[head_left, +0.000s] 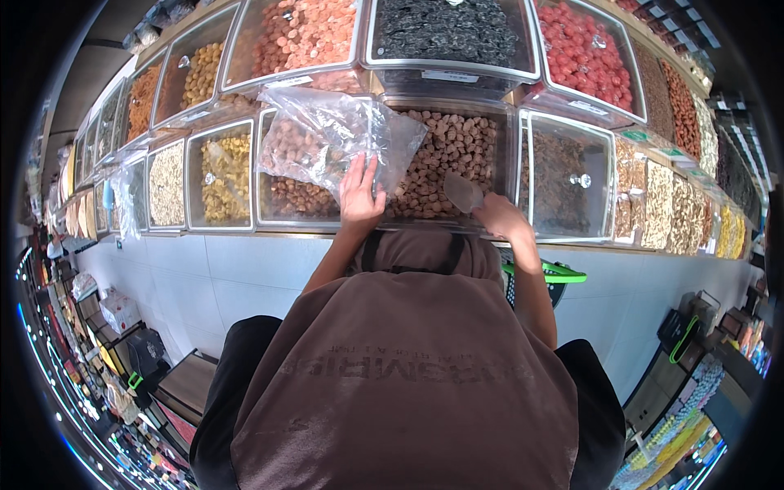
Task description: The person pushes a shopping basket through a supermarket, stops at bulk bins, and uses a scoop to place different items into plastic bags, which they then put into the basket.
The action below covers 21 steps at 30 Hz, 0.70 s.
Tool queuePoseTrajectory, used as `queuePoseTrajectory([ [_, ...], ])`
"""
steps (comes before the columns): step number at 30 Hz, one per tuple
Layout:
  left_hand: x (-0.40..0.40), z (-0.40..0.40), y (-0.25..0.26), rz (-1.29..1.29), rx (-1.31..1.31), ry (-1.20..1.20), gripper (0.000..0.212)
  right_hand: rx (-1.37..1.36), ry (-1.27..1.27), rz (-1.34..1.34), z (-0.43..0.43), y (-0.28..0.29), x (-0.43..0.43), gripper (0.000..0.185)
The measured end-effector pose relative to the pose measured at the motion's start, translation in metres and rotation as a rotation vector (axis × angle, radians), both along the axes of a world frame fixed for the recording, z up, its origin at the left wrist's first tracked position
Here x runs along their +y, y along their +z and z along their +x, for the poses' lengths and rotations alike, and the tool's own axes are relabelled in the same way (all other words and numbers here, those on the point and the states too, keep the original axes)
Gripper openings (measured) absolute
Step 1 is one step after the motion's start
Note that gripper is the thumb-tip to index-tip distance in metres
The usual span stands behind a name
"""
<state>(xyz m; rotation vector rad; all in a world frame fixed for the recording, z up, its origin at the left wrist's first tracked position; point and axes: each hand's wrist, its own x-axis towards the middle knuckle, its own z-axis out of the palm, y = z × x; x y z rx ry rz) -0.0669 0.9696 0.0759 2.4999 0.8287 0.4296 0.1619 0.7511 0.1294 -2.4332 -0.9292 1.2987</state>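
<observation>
My right hand grips a translucent plastic scoop by its handle, at the front right of an uncovered clear bin. The scoop's blade rests against brown, wrinkled dried fruit in that bin. My left hand lies with straight fingers on a crumpled clear plastic bag. The bag spreads over the neighbouring bin of brown pieces and reaches across the left part of the uncovered bin. Little inside the bag can be made out through its glare.
Behind stand lidded bins of orange dried fruit, dark pieces and red fruit. A lidded bin of yellow pieces is on the left. A shopping basket with a green handle stands below my right forearm.
</observation>
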Motion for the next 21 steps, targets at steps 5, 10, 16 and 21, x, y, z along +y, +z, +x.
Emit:
queuePoseTrajectory([
  [5, 0.001, -0.002, -0.001, 0.036, -0.012, 0.010, 0.065, 0.169, 0.020, 0.034, 0.007, -0.020, 0.026, 0.036],
  [10, -0.003, 0.001, 0.005, 0.035, -0.017, 0.026, 0.064, 0.351, -0.097, -0.006, 0.027, -0.045, 0.025, 0.038],
  [16, -0.003, 0.000, 0.003, 0.060, -0.039, 0.027, 0.063, 0.475, -0.119, 0.040, 0.027, -0.057, 0.029, 0.040],
  [21, -0.004, 0.003, 0.001, 0.074, -0.033, 0.024, 0.064, 0.461, -0.160, 0.106, 0.019, -0.081, 0.016, 0.043],
])
